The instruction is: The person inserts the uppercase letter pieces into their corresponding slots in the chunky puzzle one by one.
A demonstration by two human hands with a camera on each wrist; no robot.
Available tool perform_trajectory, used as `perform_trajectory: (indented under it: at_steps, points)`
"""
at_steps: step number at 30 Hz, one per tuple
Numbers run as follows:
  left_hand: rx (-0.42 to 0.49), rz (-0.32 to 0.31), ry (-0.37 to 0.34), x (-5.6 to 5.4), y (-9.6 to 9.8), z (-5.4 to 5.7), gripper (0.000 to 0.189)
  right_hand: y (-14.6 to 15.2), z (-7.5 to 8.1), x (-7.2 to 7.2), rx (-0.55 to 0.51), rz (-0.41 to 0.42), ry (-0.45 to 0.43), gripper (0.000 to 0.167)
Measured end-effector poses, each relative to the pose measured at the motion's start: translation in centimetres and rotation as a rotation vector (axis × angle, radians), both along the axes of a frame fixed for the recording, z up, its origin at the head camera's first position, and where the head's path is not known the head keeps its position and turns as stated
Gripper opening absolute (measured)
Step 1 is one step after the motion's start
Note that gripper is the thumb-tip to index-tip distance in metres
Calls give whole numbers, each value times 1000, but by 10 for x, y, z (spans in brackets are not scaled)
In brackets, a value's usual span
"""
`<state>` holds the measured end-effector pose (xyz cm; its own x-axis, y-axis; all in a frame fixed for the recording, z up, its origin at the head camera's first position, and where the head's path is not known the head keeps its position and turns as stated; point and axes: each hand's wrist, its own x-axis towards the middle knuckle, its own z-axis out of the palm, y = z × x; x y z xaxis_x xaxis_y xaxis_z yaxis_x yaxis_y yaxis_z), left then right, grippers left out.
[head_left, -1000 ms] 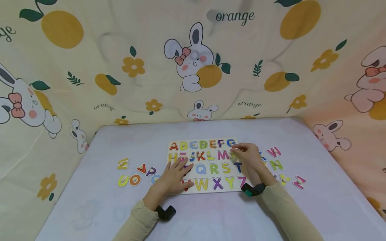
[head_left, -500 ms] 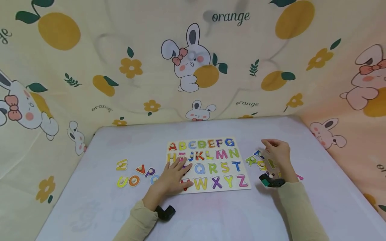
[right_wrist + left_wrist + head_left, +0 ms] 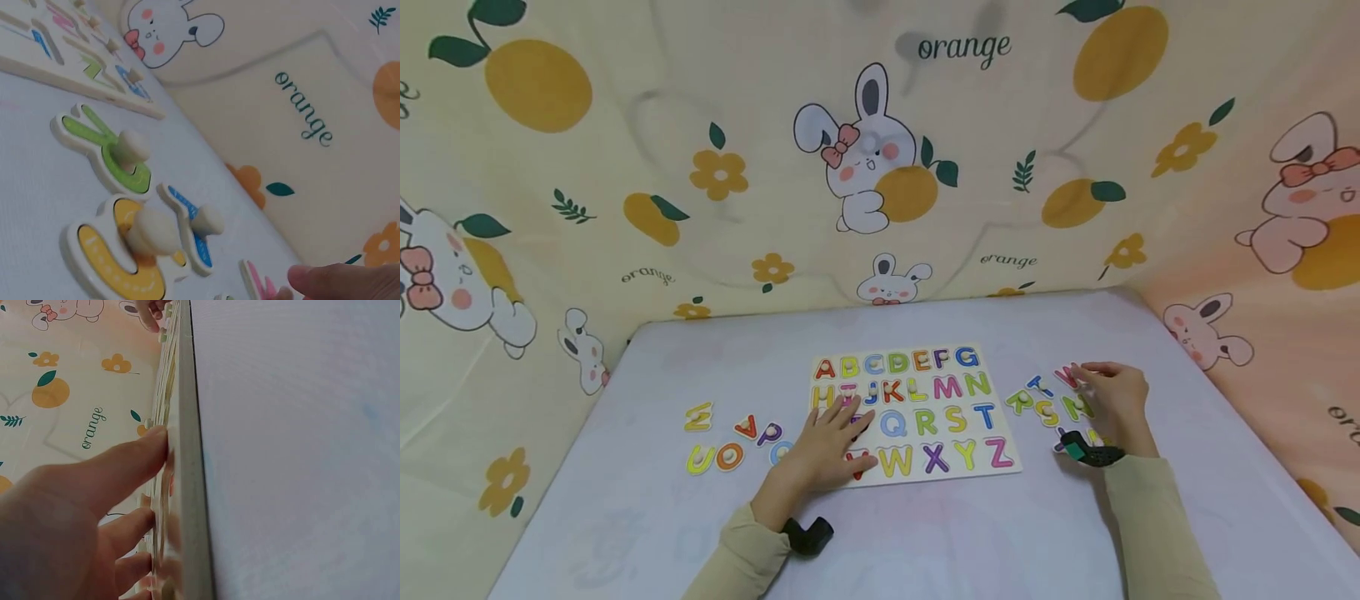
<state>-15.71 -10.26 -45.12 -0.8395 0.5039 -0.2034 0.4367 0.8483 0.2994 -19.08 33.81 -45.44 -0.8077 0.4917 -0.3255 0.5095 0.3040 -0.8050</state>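
Your left hand lies spread over the letter board, left side; your right hand reaches the pink letter, pinch unclear. Narrow tabletop gap: board's right edge to green R.

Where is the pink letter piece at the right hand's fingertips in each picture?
Head: pink letter piece right of the board, at the right hand.
Left wrist: not visible.
Right wrist: piece at bottom, right of centre, beside a fingertip.
Shared landmark: board, edge-on in left wrist, upper left in right wrist.
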Motion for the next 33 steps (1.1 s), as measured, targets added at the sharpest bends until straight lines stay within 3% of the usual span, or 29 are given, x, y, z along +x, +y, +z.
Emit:
perform_trajectory:
  at_steps: [9,19,33]
  points:
    - [-2,0,4,1,-1,-2,69,-2,-7,4,75,29,4,52]
    - [7,4,-8,5,0,-5,69,-4,-8,6,118,-9,-12,49]
    - [15,9,6,0,1,-2,71,-1,-8,0,166,59,-12,55]
